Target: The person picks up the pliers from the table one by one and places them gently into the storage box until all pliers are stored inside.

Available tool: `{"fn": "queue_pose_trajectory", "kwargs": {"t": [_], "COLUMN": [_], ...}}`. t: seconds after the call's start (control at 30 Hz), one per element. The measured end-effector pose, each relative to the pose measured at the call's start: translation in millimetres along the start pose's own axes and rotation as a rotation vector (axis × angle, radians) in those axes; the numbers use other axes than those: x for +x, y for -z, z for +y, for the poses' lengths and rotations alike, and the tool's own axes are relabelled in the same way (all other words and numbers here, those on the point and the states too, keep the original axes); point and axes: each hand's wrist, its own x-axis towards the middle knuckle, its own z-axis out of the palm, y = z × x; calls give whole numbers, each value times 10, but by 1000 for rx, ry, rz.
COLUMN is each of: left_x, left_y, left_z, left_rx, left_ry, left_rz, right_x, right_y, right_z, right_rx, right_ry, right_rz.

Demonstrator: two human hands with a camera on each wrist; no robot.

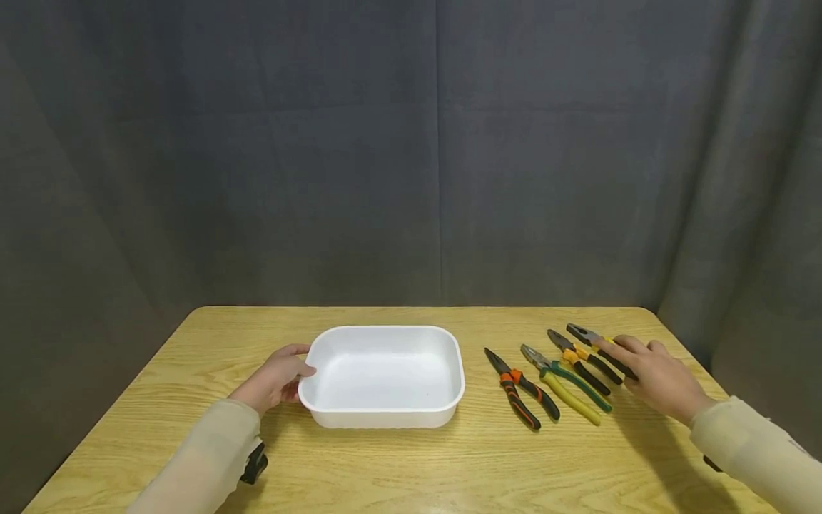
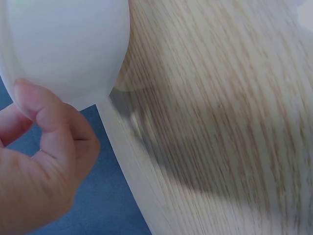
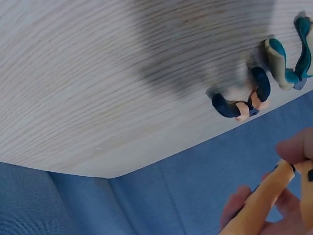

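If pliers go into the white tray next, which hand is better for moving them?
Probably the right hand: it grips the rightmost pliers. The left hand is across the white tray from the pliers, holding the tray's edge.

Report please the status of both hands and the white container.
Left hand pinches white container at its rim. Right hand grips rightmost pliers. In between: orange-black pliers, green-yellow pliers, yellow-black pliers.

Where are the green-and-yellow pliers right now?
In the head view, the green-and-yellow pliers lie on the table, right of the white tray, between the orange-and-black pliers and the unheld yellow-and-black pliers.
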Motion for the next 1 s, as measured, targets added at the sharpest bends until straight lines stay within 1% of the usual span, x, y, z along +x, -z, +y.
{"fn": "queue_pose_trajectory", "kwargs": {"t": [0.17, 0.27, 0.37, 0.53, 0.8, 1.0], "left_x": [5, 4, -4, -16, -3, -3], "left_y": [-3, -3, -5, -14, -12, 2], "left_z": [-9, -8, -4, 9, -5, 1], "left_rx": [1, 1, 6, 8, 12, 12], "left_ry": [9, 6, 7, 2, 0, -2], "left_rz": [8, 11, 12, 5, 11, 9], "right_x": [23, 27, 24, 12, 70, 112], "right_y": [-12, -24, -28, -9, 59, 78], "right_z": [-52, -84, -123, -205, -345, -445], "right_rx": [2, 0, 19, 66, 62, 47], "right_ry": [31, 44, 52, 36, 48, 73], "right_rz": [27, 62, 80, 65, 61, 71]}}
